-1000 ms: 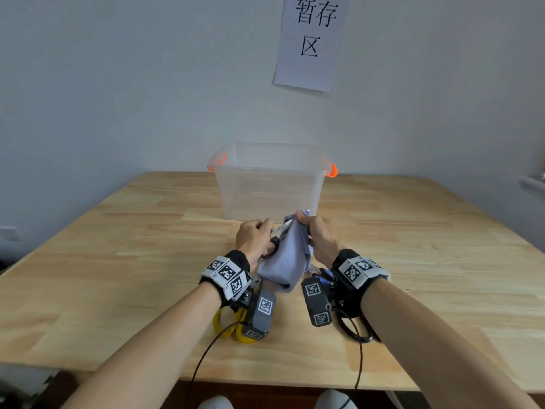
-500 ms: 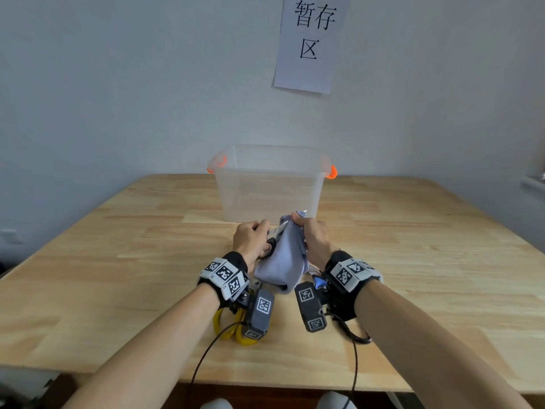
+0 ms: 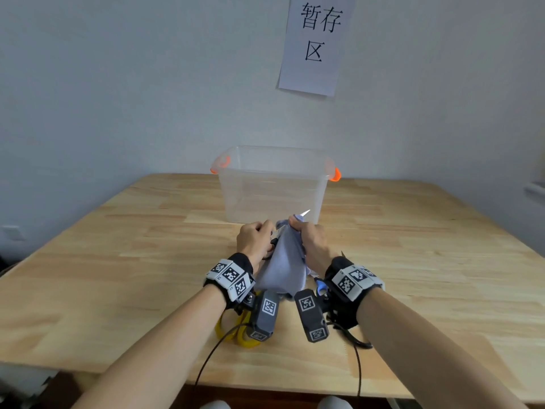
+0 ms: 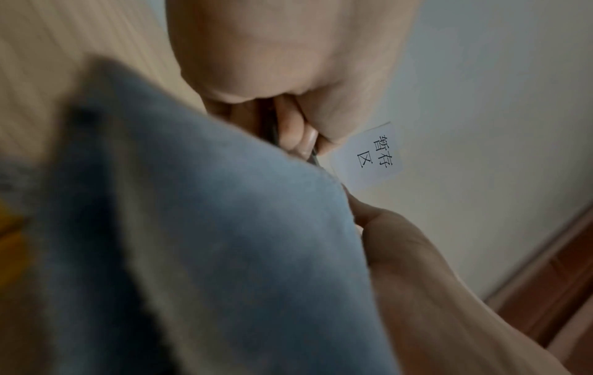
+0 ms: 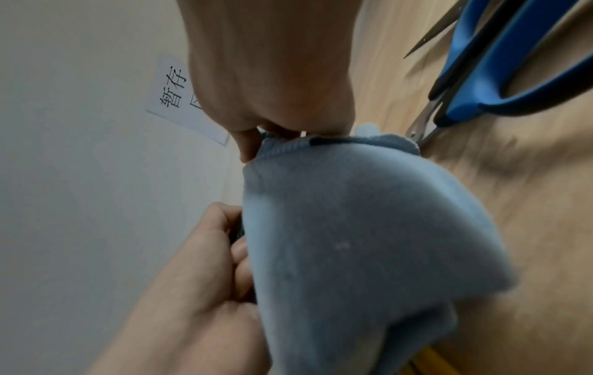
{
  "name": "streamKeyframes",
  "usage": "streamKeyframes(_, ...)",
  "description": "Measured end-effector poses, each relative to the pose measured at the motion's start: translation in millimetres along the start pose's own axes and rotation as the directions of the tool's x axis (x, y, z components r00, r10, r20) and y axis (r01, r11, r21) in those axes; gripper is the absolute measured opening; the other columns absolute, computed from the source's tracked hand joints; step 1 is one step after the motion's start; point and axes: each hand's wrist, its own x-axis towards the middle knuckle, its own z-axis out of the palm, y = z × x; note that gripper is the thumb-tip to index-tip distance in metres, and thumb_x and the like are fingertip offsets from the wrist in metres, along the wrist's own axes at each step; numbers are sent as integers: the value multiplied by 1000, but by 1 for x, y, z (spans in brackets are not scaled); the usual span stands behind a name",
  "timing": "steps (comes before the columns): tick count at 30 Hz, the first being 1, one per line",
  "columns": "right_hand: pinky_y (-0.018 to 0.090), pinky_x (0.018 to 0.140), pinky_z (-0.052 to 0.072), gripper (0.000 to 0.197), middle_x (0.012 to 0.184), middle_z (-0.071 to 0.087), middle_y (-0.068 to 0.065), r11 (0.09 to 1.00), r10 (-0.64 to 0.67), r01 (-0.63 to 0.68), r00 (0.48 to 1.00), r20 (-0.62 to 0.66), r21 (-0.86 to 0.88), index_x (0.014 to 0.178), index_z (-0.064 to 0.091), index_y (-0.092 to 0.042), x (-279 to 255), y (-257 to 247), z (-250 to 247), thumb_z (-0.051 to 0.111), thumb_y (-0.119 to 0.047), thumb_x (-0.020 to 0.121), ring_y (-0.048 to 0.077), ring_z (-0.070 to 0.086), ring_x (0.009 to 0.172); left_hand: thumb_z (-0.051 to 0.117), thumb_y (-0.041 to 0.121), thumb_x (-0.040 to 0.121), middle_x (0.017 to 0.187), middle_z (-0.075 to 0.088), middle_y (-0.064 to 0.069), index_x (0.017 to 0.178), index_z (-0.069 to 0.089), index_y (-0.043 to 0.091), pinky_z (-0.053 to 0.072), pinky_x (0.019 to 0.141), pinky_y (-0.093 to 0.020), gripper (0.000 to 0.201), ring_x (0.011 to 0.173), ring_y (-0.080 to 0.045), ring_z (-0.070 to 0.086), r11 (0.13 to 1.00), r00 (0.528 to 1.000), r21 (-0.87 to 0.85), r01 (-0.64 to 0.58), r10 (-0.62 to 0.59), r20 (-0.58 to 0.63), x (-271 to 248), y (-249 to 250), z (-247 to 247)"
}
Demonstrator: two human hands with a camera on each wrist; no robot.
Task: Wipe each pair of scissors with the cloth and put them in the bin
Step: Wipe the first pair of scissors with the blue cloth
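Head cam: L hand [image 3: 254, 239] grip curled round handle end of scissors [image 3: 305, 213]; R hand [image 3: 309, 237] grip pinching blue cloth [image 3: 284, 267] over blade, tip poking out toward clear bin [image 3: 272, 187]. Blue-handled scissors [image 5: 500, 73] + yellow-handled pair [image 3: 236, 332] flat on tabletop [image 3: 118, 276].

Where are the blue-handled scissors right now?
The blue-handled scissors lie on the wooden table beneath the person's right hand, next to the hanging cloth; the right wrist view shows them best.
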Motion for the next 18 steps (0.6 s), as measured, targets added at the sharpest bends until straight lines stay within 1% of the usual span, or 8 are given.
streamKeyframes(3,30,71,57,22,87,77,11,999,-27,27,999,23,-36,88,77,0,2,-3,-1,67,-19,90,20,69,77,52,14,92,49,33,4,62,42,14,23,36,-18,31,40,-13,30,1000,1000,6,-3,3,23,0,1,2)
streamKeyframes(6,31,72,55,22,89,76,12,999,-46,46,999,-24,0,86,76,1,8,-10,-8,62,-14,94,23,66,81,52,16,92,50,34,4,65,43,14,23,39,-19,29,40,-13,32,1000,999,25,-4,3,39,-1,0,2)
streamKeyframes(9,23,59,48,24,80,73,3,999,-33,33,998,-55,13,82,75,-6,14,-13,-19,60,-17,97,16,63,75,53,16,93,54,33,1,65,42,14,23,43,-21,29,42,-16,33,999,999,29,-23,22,38,-1,-4,-3)
streamKeyframes(11,20,54,47,25,80,72,2,999,-31,33,998,-51,36,84,73,-8,16,-13,-28,56,-19,100,14,63,72,53,16,91,57,34,-2,63,43,13,26,48,-25,30,50,-21,34,998,998,46,-53,52,20,0,-8,-9)
streamKeyframes(13,24,58,48,24,86,70,6,997,-19,23,998,-58,73,92,70,-6,18,-11,-34,55,-23,101,17,63,77,55,20,88,60,38,-6,64,46,6,30,55,-30,29,59,-22,37,993,995,68,-96,98,-14,1,-9,-14)
streamKeyframes(15,30,68,48,28,97,69,10,997,2,3,999,-52,80,104,67,-3,19,-7,-36,56,-28,101,22,63,88,54,29,83,63,44,-8,69,50,1,34,61,-34,31,63,-22,41,989,992,83,-126,128,-18,5,-10,-17)
streamKeyframes(16,31,72,49,31,102,69,12,998,7,-5,999,-35,63,108,67,-2,19,-5,-35,56,-30,101,25,64,94,52,32,80,63,46,-7,68,52,3,35,62,-34,32,64,-22,42,988,991,82,-130,131,-9,6,-10,-17)
streamKeyframes(18,34,78,51,33,103,70,14,1000,2,-3,1000,20,17,105,68,-2,16,-3,-30,54,-32,102,28,65,98,51,37,77,62,48,-4,61,52,13,35,64,-33,29,66,-21,45,991,994,73,-111,110,18,7,-8,-16)
